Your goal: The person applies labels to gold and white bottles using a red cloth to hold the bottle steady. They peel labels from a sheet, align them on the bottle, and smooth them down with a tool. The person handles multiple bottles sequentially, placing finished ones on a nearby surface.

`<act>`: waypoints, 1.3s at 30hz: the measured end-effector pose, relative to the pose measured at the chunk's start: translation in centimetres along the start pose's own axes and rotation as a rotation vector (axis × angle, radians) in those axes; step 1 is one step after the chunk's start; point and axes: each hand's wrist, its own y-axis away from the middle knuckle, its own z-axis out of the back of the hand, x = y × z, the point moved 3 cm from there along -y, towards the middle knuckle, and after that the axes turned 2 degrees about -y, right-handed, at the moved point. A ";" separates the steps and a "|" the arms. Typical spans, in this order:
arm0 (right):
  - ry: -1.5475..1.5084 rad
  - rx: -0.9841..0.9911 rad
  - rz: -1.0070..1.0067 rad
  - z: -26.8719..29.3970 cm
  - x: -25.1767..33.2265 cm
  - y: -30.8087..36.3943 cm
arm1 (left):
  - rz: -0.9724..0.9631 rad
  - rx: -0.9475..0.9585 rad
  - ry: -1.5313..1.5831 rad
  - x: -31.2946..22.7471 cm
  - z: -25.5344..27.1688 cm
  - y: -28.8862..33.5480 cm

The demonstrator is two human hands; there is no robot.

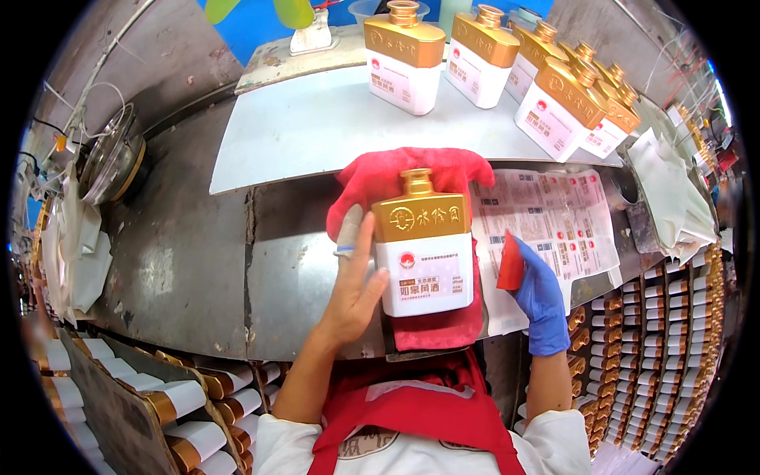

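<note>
A white bottle with a gold shoulder and neck (427, 265) lies face up on a red towel (431, 331) in front of me. My left hand (352, 289) is open against the bottle's left side, fingers stretched and thumb by its edge. One finger wears a pale wrap (349, 228). In a blue glove, my right hand (542, 305) pinches a flat red scraper-like piece (511, 264), to the right of the bottle and apart from it. Beneath that hand spreads a sheet of printed labels (590, 229).
Several gold-and-white bottles (404, 83) stand on a pale board (293, 119) at the back. Racks of similar bottles (665, 332) fill the lower right, with more in trays (186, 400) at lower left. A metal bowl (111, 170) is at the left; a green-bladed fan (313, 32) stands behind.
</note>
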 end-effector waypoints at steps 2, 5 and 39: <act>0.124 -0.095 0.159 -0.5 0.5 1.5 | 0.053 0.006 0.026 0.5 -0.1 0.1; 0.649 -0.142 0.691 -6.4 0.7 5.1 | 0.003 0.003 -0.079 -0.5 -0.7 0.1; 1.546 0.733 0.942 -12.6 -1.5 8.4 | 0.055 -0.072 0.176 -0.3 1.3 1.9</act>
